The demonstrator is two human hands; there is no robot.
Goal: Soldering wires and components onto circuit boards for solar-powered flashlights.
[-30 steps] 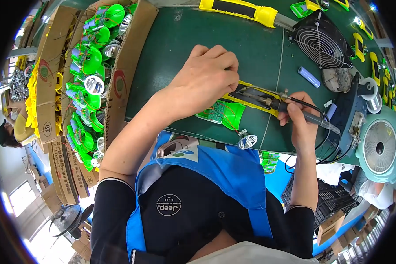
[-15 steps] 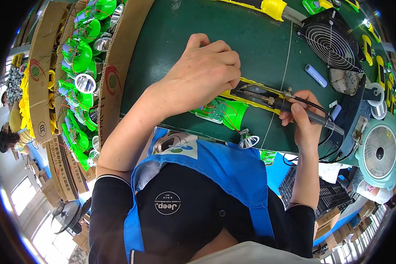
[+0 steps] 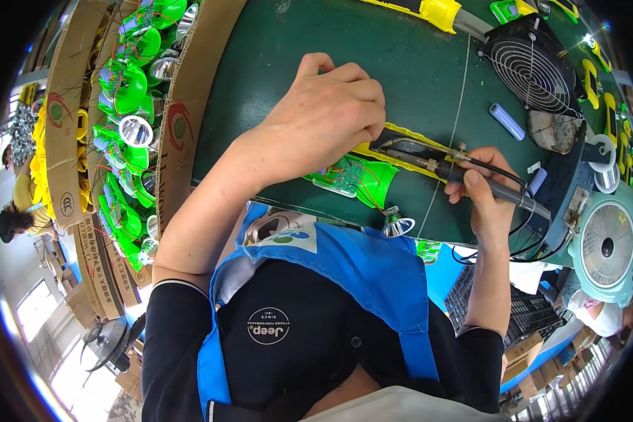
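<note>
My right hand (image 3: 487, 193) grips a soldering iron (image 3: 503, 191) around its dark handle, a thin metal feed tube alongside its shaft. The iron's tip end points left, over a yellow-edged black casing (image 3: 416, 167) on the bench. My left hand (image 3: 330, 119) is curled with fingers pressed together at the casing's left end; its fingertips and whatever they pinch are hidden beneath the hand. Just nearer to me lies a green lamp housing (image 3: 377, 184) with a green circuit board (image 3: 344, 177). Red wires run from it to a shiny reflector cup (image 3: 399, 226).
On the left, a cardboard box (image 3: 190, 105) holds green lamp parts (image 3: 126, 91) with reflectors and loose wires. A loose blue battery cell (image 3: 506, 121), a black fan (image 3: 531, 67) and a solder spool (image 3: 605, 176) are at right. Another yellow casing (image 3: 439, 14) lies at the far edge.
Both hands and the soldering iron stay nearly in place. The view has shifted only very slightly.
</note>
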